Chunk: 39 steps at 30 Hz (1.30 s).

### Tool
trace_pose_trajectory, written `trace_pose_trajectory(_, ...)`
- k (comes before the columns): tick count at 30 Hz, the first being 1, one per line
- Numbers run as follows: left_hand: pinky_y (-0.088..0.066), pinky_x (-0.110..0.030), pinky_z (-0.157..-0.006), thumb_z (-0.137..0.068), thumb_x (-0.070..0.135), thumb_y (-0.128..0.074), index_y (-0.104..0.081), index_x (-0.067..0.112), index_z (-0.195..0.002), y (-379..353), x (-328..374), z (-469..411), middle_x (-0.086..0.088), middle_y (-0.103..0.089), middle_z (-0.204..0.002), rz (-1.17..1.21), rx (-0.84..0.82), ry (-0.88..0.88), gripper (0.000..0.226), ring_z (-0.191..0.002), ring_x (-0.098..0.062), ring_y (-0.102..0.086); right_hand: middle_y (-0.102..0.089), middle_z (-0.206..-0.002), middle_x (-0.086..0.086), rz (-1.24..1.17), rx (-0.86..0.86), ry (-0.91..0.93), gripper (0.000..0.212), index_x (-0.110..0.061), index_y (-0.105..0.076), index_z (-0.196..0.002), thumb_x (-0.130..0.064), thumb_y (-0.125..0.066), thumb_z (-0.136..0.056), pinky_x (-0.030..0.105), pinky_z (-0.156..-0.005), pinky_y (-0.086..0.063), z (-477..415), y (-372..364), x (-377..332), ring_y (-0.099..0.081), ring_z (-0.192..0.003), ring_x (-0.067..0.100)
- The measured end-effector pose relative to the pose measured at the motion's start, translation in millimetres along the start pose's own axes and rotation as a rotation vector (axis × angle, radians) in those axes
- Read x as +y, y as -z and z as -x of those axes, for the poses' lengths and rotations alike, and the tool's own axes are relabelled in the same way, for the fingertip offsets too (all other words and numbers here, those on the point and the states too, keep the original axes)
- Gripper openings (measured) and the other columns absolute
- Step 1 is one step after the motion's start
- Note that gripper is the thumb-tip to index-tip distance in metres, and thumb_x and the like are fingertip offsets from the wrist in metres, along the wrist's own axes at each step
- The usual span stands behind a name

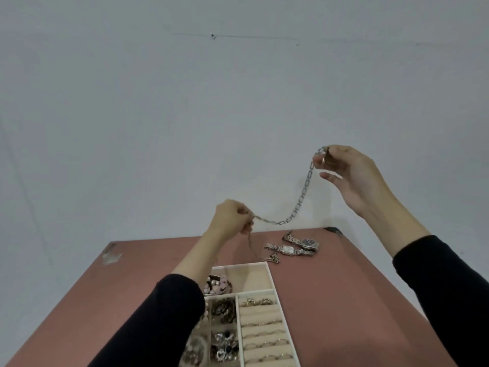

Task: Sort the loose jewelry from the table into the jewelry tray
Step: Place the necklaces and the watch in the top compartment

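Reddish surface [330,300] low in frame. Left hand [230,219] and right hand [352,176] each have a pinch grip on the chain [301,197], strung across mid-frame, up off the tray [270,276]. I'd feed one end down first so it coils without tangling.

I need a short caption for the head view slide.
Left hand and right hand hold up a silver link chain; two watches lie on the table near the jewelry tray.

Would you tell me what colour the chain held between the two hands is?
The chain is silver, shown best in the head view.
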<state>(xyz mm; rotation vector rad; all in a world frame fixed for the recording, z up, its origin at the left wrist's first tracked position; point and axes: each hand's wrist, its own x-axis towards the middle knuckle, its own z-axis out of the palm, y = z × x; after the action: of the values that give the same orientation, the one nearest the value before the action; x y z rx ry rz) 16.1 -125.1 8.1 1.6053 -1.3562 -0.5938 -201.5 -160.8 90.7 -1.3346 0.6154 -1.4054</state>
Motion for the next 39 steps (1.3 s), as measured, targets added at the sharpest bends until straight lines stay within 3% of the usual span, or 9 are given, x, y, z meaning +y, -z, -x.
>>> trace_pose_trajectory(5,-0.056,-0.018,-0.053,-0.086,-0.004,-0.057,-0.062,0.002,-0.075,31.0,67.5,-5.0,-0.01,-0.061,-0.066,0.1,0.078,-0.119,0.013,-0.038,-0.005,-0.058,-0.067,-0.077,0.006,0.183,0.044,-0.141,0.014,-0.011,-0.061,-0.085,-0.01,-0.049,-0.091,0.027,-0.066,-0.043,14.9,18.6,29.7,-0.059,-0.07,0.016)
trace_pose_trajectory(11,-0.058,-0.023,-0.061,-0.083,-0.004,-0.057,-0.061,0.006,-0.068,58.0,136.4,3.5,-0.01,-0.061,-0.066,0.097,0.182,-0.264,0.018,-0.043,-0.01,-0.058,-0.068,-0.079,0.006,0.275,-0.038,-0.255,0.009,-0.01,-0.064,-0.088,-0.01,-0.055,-0.09,0.024,-0.06,-0.043,30.9,4.0,48.6,-0.059,-0.068,0.015)
trace_pose_trajectory(15,-0.06,-0.03,-0.068,-0.083,-0.002,-0.055,-0.063,-0.002,-0.078,74.1,164.4,18.9,-0.014,-0.062,-0.073,0.101,0.23,-0.317,0.009,-0.053,-0.02,-0.059,-0.068,-0.078,0.007,0.264,-0.117,-0.249,0.008,-0.009,-0.066,-0.087,-0.007,-0.058,-0.088,0.024,-0.058,-0.042,40.5,-17.9,51.7,-0.058,-0.07,0.018)
trace_pose_trajectory(19,-0.06,-0.03,-0.065,-0.084,-0.001,-0.054,-0.064,-0.003,-0.084,87.2,182.2,34.9,-0.013,-0.06,-0.069,0.093,0.275,-0.385,0.01,-0.053,-0.02,-0.057,-0.066,-0.079,0.005,0.271,-0.187,-0.24,0.01,-0.008,-0.068,-0.088,-0.004,-0.059,-0.087,0.021,-0.055,-0.043,52.1,-36.8,51.3,-0.059,-0.067,0.017)
trace_pose_trajectory(25,-0.06,-0.031,-0.068,-0.083,-0.002,-0.054,-0.064,-0.002,-0.082,96.0,177.0,50.1,-0.014,-0.062,-0.072,0.083,0.264,-0.357,0.01,-0.055,-0.022,-0.058,-0.067,-0.075,0.005,0.295,-0.266,-0.237,0.01,-0.01,-0.068,-0.086,-0.004,-0.061,-0.086,0.021,-0.057,-0.047,72.2,-49.7,64.6,-0.058,-0.053,0.009)
trace_pose_trajectory(30,-0.059,-0.029,-0.066,-0.083,-0.002,-0.054,-0.064,-0.001,-0.082,90.9,153.8,61.8,-0.014,-0.062,-0.072,0.098,0.205,-0.3,0.01,-0.052,-0.019,-0.059,-0.067,-0.078,0.009,0.367,-0.306,-0.268,0.014,-0.012,-0.065,-0.085,0.001,-0.059,-0.086,0.021,-0.055,-0.051,85.6,-53.0,89.4,-0.058,-0.051,0.013)
trace_pose_trajectory(35,-0.059,-0.027,-0.063,-0.082,-0.003,-0.052,-0.065,0.0,-0.083,82.6,130.8,68.9,-0.014,-0.064,-0.072,0.055,0.196,-0.267,0.013,-0.052,-0.018,-0.059,-0.071,-0.087,0.011,0.389,-0.342,-0.288,0.013,-0.008,-0.068,-0.092,0.0,-0.06,-0.086,0.023,-0.061,-0.052,97.0,-51.6,110.7,-0.064,-0.068,0.022)
trace_pose_trajectory(37,-0.059,-0.028,-0.063,-0.081,-0.003,-0.051,-0.066,0.0,-0.084,80.0,122.8,69.5,-0.014,-0.064,-0.072,0.04,0.194,-0.253,0.015,-0.053,-0.018,-0.06,-0.07,-0.095,0.01,0.452,-0.358,-0.28,0.017,-0.01,-0.069,-0.096,-0.001,-0.058,-0.086,0.02,-0.062,-0.051,99.9,-49.4,116.8,-0.065,-0.082,0.021)
trace_pose_trajectory(39,-0.06,-0.028,-0.064,-0.081,-0.004,-0.051,-0.066,0.0,-0.083,77.4,114.8,69.7,-0.015,-0.064,-0.073,0.026,0.184,-0.237,0.015,-0.054,-0.017,-0.06,-0.068,-0.097,0.009,0.455,-0.325,-0.257,0.021,-0.014,-0.069,-0.094,0.0,-0.056,-0.086,0.02,-0.063,-0.049,101.0,-47.6,121.3,-0.061,-0.083,0.017)
